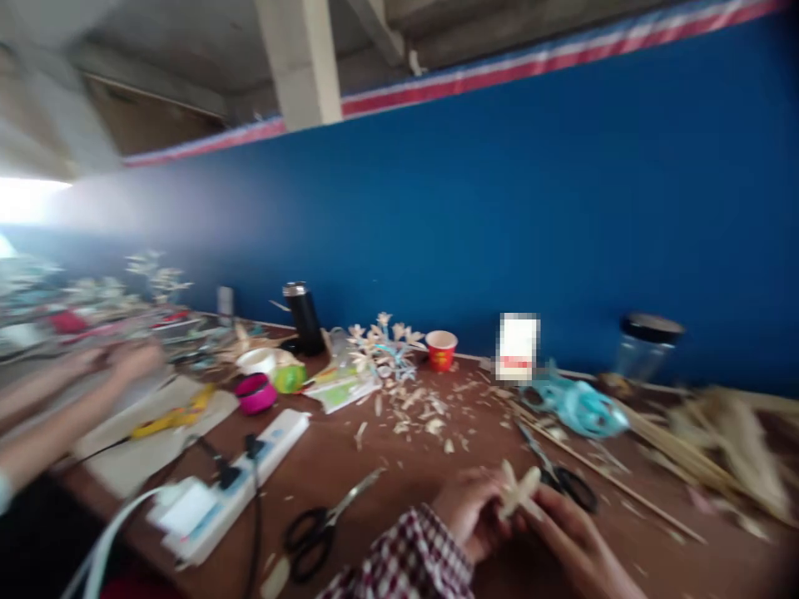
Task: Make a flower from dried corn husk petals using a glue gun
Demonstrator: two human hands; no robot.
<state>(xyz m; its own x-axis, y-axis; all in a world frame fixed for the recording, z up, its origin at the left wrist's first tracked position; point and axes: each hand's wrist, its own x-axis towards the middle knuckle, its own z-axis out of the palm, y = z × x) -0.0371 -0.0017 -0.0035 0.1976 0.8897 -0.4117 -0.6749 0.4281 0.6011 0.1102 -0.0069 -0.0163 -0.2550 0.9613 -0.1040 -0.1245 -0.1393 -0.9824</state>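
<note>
My left hand [469, 509], in a checked sleeve, is closed on the lower side of a small pale flower [519, 492] with thin, husk-like petals. From the other side, the fingers of my right hand [569, 526] pinch the same flower. Its stem is hidden by my fingers. Just behind my right hand lie black-handled scissors [575, 487], partly covered. A second pair of scissors [310, 532] rests on the brown table to the left of my sleeve. Farther back, a bunch of pale finished flowers [385, 349] stands among scattered petal scraps [430, 412].
A white power strip [275, 445] with cables lies left, near a yellow glue gun [171, 420]. Another person's hands [134, 359] are at far left. A red paper cup [441, 351], black flask [303, 320], blue ribbon [583, 408] and lidded jar [646, 345] line the blue wall.
</note>
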